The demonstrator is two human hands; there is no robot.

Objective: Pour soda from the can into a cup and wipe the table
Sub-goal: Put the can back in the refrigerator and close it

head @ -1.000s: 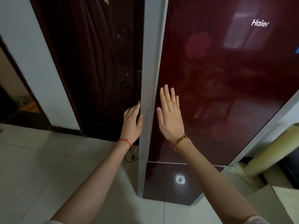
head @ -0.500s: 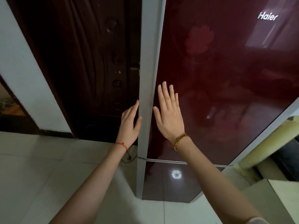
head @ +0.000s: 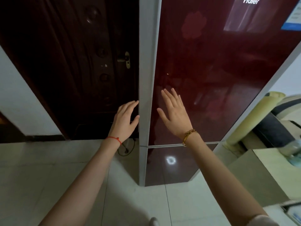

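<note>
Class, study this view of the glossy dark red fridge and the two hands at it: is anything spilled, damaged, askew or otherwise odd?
Nothing stands out. The glossy dark red fridge door looks shut and unmarked. The left hand rests at its pale grey side edge, the right hand is spread open before the front. The pale tiled floor shows no spill.

I'm standing in a home. In front of me is a dark red Haier fridge (head: pixel 219 70) beside a dark wooden door (head: pixel 73 62) with a brass handle (head: pixel 127 60). Pale floor tiles (head: pixel 40 168) lie underfoot.
</note>
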